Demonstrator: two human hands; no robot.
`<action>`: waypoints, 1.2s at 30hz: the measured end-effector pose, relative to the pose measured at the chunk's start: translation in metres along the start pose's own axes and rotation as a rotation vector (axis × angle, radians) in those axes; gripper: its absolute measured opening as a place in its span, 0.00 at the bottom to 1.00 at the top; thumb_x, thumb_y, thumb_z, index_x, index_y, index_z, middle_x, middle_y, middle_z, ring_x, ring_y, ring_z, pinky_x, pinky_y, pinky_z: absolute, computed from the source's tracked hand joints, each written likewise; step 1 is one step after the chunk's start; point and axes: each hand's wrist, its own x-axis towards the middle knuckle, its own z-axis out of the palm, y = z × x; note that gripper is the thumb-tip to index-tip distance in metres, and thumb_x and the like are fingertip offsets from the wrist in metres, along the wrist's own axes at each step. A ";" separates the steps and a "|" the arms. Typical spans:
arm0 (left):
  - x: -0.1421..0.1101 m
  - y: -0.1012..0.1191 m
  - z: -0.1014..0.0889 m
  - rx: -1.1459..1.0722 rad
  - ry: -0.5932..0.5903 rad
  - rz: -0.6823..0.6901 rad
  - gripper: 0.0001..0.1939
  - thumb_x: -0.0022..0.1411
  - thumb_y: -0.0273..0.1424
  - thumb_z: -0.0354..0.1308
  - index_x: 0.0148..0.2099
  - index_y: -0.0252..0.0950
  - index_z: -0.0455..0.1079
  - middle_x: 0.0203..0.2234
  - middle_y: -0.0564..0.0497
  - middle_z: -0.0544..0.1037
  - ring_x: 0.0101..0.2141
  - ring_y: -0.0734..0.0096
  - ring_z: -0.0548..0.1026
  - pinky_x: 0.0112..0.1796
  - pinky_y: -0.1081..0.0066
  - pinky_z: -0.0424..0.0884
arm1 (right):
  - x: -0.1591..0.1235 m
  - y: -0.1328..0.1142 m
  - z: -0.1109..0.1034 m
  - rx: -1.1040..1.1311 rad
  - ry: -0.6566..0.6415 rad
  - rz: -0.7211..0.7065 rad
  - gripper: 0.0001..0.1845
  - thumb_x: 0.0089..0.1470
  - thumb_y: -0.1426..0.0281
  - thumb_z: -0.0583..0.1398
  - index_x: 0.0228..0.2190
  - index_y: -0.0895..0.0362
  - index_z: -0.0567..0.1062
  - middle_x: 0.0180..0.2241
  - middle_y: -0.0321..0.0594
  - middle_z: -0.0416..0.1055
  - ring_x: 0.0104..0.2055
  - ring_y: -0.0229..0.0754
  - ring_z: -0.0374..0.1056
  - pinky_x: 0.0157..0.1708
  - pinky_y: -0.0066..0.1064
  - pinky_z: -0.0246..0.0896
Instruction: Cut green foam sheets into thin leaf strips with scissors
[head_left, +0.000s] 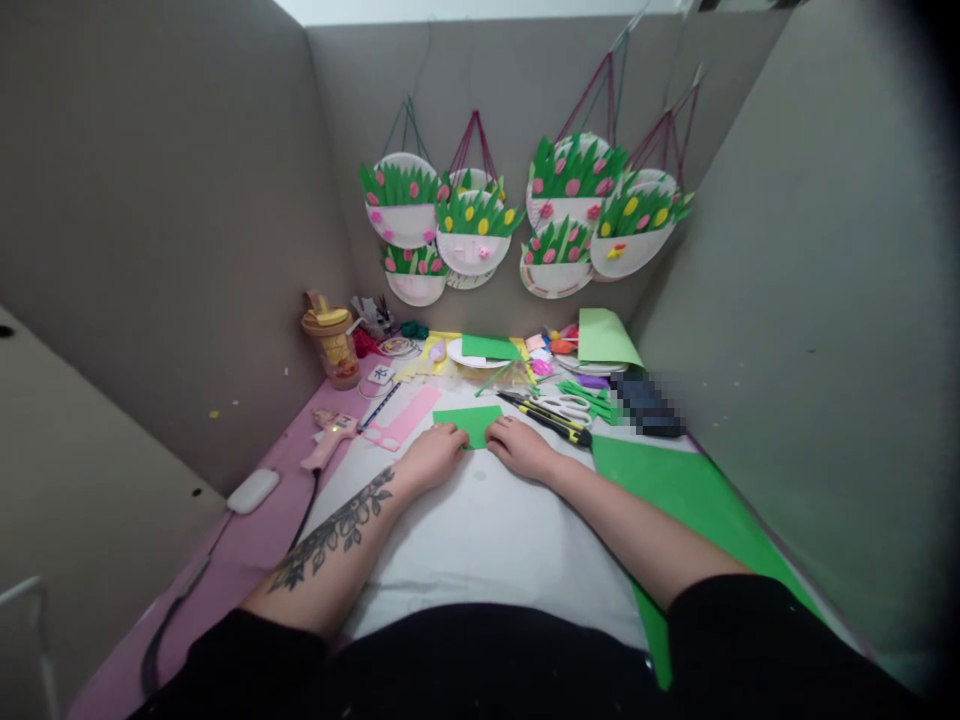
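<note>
A small rectangle of green paper [466, 418] lies in front of me on the white work surface [495, 540]. My left hand [437, 455] is at its lower left, fingers curled in on the near edge. At the lower right, my right hand [517, 447] grips the same edge, its fingers also bent. The fingertips partly cover that edge, so I cannot tell if it is folded. A box cutter [555, 422] and white-handled scissors [566, 405] lie just beyond my right hand. Left of the paper is a pink ruler stencil [405, 415].
A pink glue gun [330, 445] and a drink cup [337, 350] stand at left. Large green paper [675, 490] and a dark, blurred-out object [649, 405] lie at right. A paper plate [469, 355] is behind. Decorated paper plates [472, 245] hang on the back wall.
</note>
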 end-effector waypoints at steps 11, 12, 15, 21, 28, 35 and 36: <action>-0.001 -0.002 0.004 0.010 0.031 -0.010 0.11 0.61 0.27 0.48 0.42 0.37 0.70 0.34 0.47 0.72 0.39 0.64 0.69 0.39 0.68 0.65 | 0.001 -0.001 0.001 0.003 0.008 0.002 0.05 0.57 0.72 0.54 0.32 0.57 0.70 0.32 0.40 0.67 0.38 0.41 0.60 0.39 0.31 0.54; 0.000 -0.002 0.004 0.012 0.028 -0.017 0.11 0.62 0.27 0.47 0.42 0.37 0.70 0.34 0.47 0.72 0.39 0.64 0.70 0.39 0.68 0.65 | 0.001 -0.001 0.002 0.002 0.009 0.001 0.05 0.57 0.72 0.54 0.32 0.57 0.70 0.32 0.40 0.66 0.38 0.41 0.60 0.39 0.31 0.54; 0.000 -0.003 0.005 0.022 0.026 -0.019 0.11 0.62 0.27 0.47 0.41 0.36 0.70 0.33 0.47 0.72 0.38 0.64 0.69 0.39 0.68 0.64 | 0.000 0.000 0.003 -0.004 0.014 -0.003 0.05 0.57 0.72 0.53 0.32 0.56 0.70 0.32 0.40 0.66 0.38 0.41 0.60 0.39 0.31 0.54; -0.002 -0.005 0.004 0.017 0.021 -0.018 0.12 0.61 0.27 0.46 0.41 0.37 0.70 0.34 0.47 0.72 0.38 0.64 0.70 0.39 0.68 0.64 | 0.000 0.000 0.002 0.008 0.013 -0.007 0.05 0.57 0.72 0.54 0.32 0.57 0.69 0.32 0.40 0.66 0.38 0.41 0.60 0.39 0.31 0.54; -0.003 -0.005 0.000 -0.013 0.010 -0.012 0.14 0.62 0.26 0.45 0.44 0.38 0.70 0.36 0.47 0.73 0.41 0.64 0.70 0.41 0.68 0.64 | 0.000 -0.002 -0.001 0.019 -0.007 0.008 0.05 0.57 0.72 0.54 0.33 0.57 0.70 0.33 0.40 0.66 0.38 0.42 0.60 0.39 0.32 0.54; 0.000 -0.006 0.000 0.068 -0.022 -0.015 0.12 0.62 0.27 0.47 0.41 0.37 0.71 0.34 0.46 0.73 0.39 0.64 0.70 0.40 0.67 0.65 | 0.000 -0.002 -0.003 -0.015 -0.017 0.010 0.06 0.58 0.71 0.54 0.34 0.58 0.71 0.33 0.42 0.67 0.39 0.42 0.60 0.40 0.32 0.53; 0.001 -0.006 0.000 0.075 -0.022 -0.019 0.12 0.62 0.27 0.47 0.41 0.37 0.71 0.34 0.46 0.73 0.38 0.64 0.71 0.39 0.68 0.65 | -0.001 -0.002 -0.004 -0.042 -0.018 0.000 0.06 0.58 0.70 0.54 0.34 0.58 0.71 0.33 0.42 0.67 0.39 0.42 0.60 0.40 0.32 0.53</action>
